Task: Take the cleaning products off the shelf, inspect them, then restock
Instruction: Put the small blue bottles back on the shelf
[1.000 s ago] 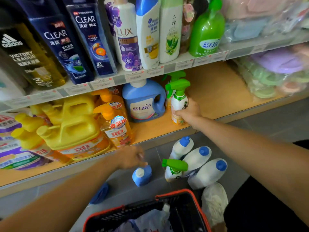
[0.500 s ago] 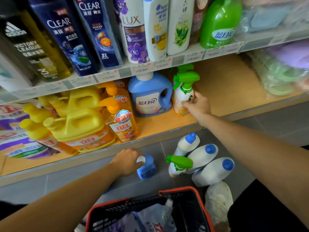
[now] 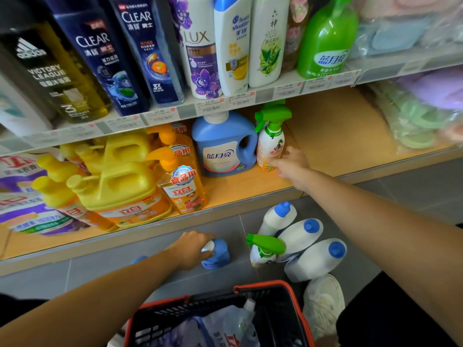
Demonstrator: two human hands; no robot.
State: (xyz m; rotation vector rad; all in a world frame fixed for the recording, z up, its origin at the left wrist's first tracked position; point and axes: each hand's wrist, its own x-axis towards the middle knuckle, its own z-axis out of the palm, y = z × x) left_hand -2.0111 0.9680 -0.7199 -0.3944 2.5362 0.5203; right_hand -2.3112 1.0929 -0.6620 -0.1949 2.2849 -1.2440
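Green-triggered spray bottle [image 3: 271, 144] stands upright on the wooden shelf [image 3: 333, 136], just beside the blue detergent jug [image 3: 223, 146] at its 9 o'clock. The right hand [image 3: 292, 166] sits at the bottle's 4 o'clock, fingers stretched fairly straight, tips touching the lower label, not wrapped round it; the hand is blurred. Down on the grey floor [image 3: 100, 269], the left hand [image 3: 193, 249] curls over the white top of a small blue bottle [image 3: 219, 255], which pokes out at the hand's 3 o'clock. Further toward 3 o'clock lie a second spray bottle [image 3: 263, 249] and three white bottles with blue caps [image 3: 313, 259], bunched together. A red-rimmed black basket [image 3: 288, 291] sits at 6 o'clock.
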